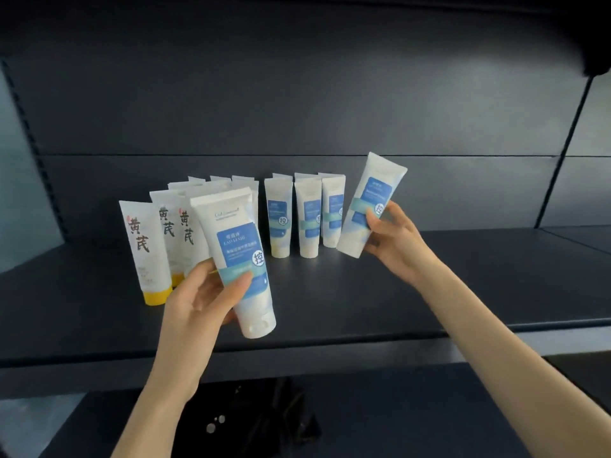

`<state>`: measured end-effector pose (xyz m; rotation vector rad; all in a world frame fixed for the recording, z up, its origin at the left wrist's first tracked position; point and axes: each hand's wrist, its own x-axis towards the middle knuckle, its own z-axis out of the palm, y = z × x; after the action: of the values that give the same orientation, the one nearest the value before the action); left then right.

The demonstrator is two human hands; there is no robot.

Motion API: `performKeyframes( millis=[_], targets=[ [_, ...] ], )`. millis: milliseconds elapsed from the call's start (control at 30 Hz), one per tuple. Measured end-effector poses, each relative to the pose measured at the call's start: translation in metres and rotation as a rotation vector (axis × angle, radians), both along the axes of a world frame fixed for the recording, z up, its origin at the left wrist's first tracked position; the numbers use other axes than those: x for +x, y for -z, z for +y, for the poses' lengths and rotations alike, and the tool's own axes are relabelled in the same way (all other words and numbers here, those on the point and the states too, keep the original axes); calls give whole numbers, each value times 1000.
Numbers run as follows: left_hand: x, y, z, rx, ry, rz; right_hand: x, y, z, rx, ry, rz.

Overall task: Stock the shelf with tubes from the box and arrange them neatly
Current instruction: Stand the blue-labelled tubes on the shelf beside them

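The grip of the left hand (195, 295) holds a near tube (239, 256), that of the right hand (395, 238) a tilted tube (365, 206); on the shelf (363, 292) stand three blue front tubes (309, 219), perhaps three behind

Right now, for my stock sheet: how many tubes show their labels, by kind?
Blue-label tubes: 5, one in the left hand, one in the right hand
Tubes with black characters: 3
Total: 8; rows behind are too hidden to count.

Both forearms are bare throughout, as are the left hand (201, 299) and right hand (393, 241).
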<state>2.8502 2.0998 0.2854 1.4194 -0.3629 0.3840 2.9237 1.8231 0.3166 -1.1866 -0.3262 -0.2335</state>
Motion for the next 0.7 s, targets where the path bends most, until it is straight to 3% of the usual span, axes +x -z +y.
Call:
performKeyframes(
  millis=[300, 533, 700],
  targets=[
    [15, -11, -10, 25, -77, -26, 92, 7, -28, -410, -59, 95],
    [18, -5, -16, 26, -109, -27, 117, 20, -40, -481, -190, 131],
    [15, -1, -21, 18, -120, -15, 123, 18, -43, -543, -132, 123]
  ],
)
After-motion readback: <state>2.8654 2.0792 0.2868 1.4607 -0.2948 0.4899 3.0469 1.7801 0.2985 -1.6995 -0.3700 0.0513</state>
